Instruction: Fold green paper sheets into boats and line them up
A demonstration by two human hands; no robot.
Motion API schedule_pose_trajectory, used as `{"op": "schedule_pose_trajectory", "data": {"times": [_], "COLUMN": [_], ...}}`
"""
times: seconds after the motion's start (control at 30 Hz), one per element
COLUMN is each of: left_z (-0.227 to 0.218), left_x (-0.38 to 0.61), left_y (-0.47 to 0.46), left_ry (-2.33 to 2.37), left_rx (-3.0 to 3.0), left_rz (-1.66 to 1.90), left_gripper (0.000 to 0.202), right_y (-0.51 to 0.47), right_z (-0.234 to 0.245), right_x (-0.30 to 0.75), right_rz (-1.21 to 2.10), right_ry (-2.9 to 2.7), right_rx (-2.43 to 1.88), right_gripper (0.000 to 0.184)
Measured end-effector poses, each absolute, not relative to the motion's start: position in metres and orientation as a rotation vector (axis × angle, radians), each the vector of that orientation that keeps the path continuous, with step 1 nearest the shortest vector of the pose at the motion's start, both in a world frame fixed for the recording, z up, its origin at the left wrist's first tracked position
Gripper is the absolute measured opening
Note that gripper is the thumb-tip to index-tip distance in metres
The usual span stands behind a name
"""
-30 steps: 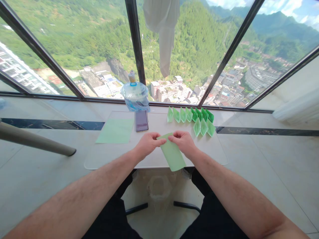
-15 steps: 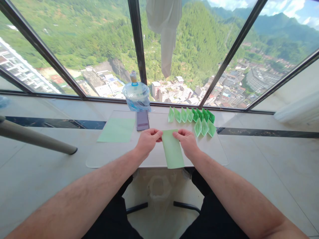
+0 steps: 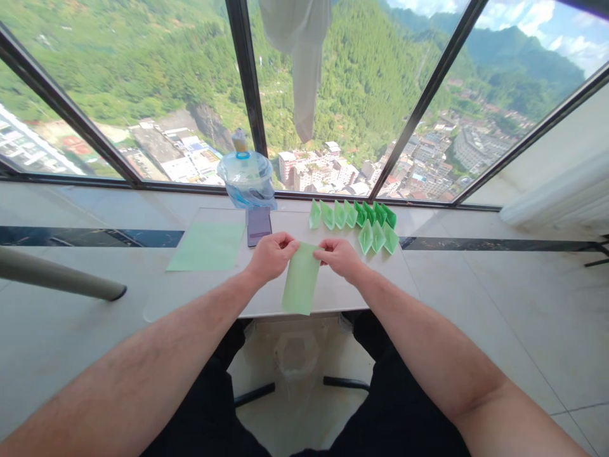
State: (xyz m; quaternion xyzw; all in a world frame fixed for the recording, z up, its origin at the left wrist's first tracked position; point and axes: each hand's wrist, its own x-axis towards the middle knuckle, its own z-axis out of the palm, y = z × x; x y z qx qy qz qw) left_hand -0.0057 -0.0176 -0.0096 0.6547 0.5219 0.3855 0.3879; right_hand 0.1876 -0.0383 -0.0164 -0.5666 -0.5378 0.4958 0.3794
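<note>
A light green strip of paper point(image 3: 301, 282), longer than wide, hangs between my hands over the near edge of the table. My left hand point(image 3: 273, 256) pinches its top left corner. On the other side, my right hand point(image 3: 340, 257) grips the top right edge between thumb and fingers. Beyond my right hand stand several folded paper boats point(image 3: 378, 237) in light and darker green, set in two rows. To the left lies a flat light green sheet point(image 3: 207, 247), with a phone point(image 3: 259, 226) beside it.
The white table point(image 3: 185, 297) stands before a large slanted window. A big clear water jug point(image 3: 247, 174) is at its far edge. A grey pole point(image 3: 61, 276) juts in from the left; a white cloth point(image 3: 304, 70) hangs ahead.
The paper strip has swung, its lower end now pointing down-left instead of down-right. Both hands still hold its top. The whole view has shifted slightly.
</note>
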Motion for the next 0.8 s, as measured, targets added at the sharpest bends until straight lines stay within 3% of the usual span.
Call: {"op": "schedule_pose_trajectory", "data": {"times": [0.43,0.8], "left_z": [-0.004,-0.006], "left_x": [0.004,-0.007], "left_y": [-0.018,-0.015], "left_ry": [1.358,1.382], "left_rx": [1.309,1.536], "left_rz": [1.001,0.826], "left_gripper": [0.046,0.037], "right_y": [-0.03,-0.029], "right_z": [-0.013,-0.009], "right_x": [0.187,0.191], "right_rz": [1.183,1.143], "right_ry": [-1.173,-0.971], "right_rx": [-1.34,-1.349], "right_gripper": [0.016,0.019]}}
